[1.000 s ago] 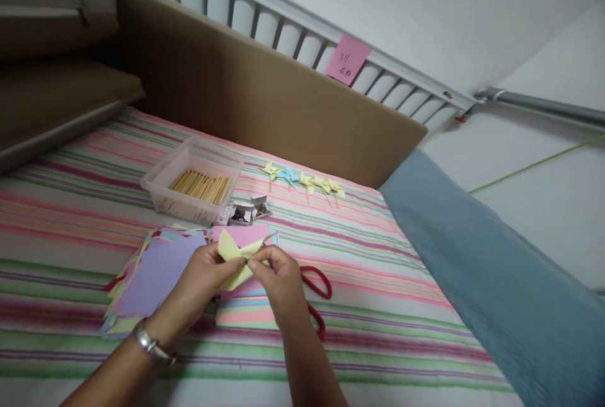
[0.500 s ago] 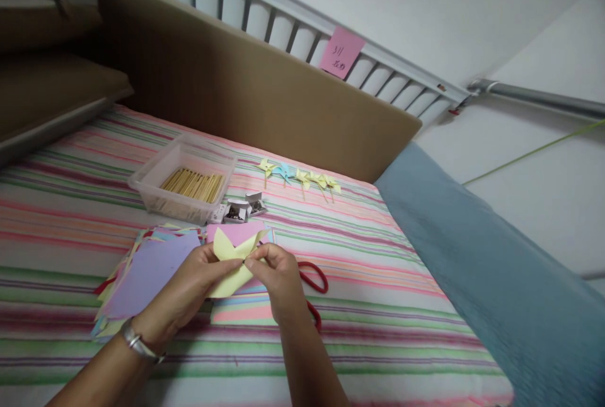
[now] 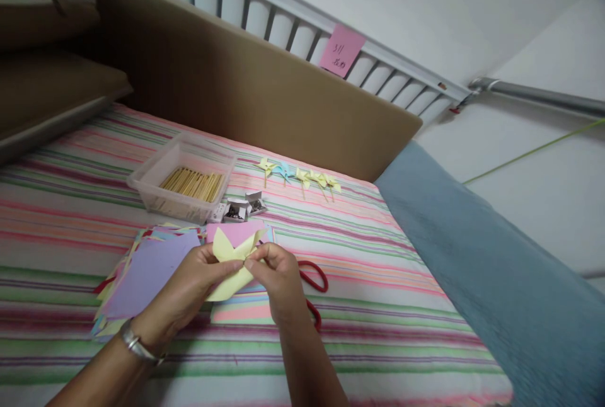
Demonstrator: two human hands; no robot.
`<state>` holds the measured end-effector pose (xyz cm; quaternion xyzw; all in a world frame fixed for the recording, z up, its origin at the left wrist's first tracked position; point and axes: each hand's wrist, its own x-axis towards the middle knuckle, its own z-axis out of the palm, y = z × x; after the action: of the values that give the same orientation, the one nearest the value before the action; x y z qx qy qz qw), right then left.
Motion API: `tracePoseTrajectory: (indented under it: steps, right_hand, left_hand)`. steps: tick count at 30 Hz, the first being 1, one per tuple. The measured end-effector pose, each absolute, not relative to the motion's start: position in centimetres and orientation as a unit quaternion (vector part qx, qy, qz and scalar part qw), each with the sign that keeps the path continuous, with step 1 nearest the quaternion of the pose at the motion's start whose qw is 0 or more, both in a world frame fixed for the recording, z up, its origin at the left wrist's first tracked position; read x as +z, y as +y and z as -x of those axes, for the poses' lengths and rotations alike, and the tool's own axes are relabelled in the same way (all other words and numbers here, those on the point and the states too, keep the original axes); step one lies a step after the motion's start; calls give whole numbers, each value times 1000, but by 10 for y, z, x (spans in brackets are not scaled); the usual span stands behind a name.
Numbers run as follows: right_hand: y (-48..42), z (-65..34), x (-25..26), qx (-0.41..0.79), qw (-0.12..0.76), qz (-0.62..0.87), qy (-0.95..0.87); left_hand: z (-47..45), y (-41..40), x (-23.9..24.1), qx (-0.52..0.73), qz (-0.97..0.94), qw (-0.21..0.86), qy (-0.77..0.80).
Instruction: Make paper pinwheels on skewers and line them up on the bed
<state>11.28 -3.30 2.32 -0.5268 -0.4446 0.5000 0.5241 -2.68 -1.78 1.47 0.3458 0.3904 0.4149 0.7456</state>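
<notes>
A pale yellow paper pinwheel, its corners folded toward the centre, is held between my two hands. My left hand pinches its left side, thumb pressed near the centre. Thumb and fingers of my right hand close on the centre from the right; a tiny dark spot shows there, too small to name. Beneath lie stacked coloured sheets, a pink sheet at the far side. Red-handled scissors rest beside my right wrist, their blades hidden. Left of my hands is a pile of coloured paper, purple on top.
A clear plastic box holds many thin wooden sticks. Small open boxes with dark little pieces stand beside it. Several finished pinwheels lie in a row near the brown board. Striped cloth covers the surface.
Almost nothing differs. Both hands keep their pinch on the yellow pinwheel, whose lower edge has tilted very slightly.
</notes>
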Motion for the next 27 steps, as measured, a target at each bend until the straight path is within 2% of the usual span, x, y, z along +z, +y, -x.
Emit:
tracePoseTrajectory:
  steps: [13,27]
  right_hand:
    - [-34,-111,23,485,515,540,-457]
    - [-36,-110,27,415,501,524,-550]
  left_hand:
    - [26,-19,13,424,-333,740,403]
    - [28,-15,17,450,-337,714,417]
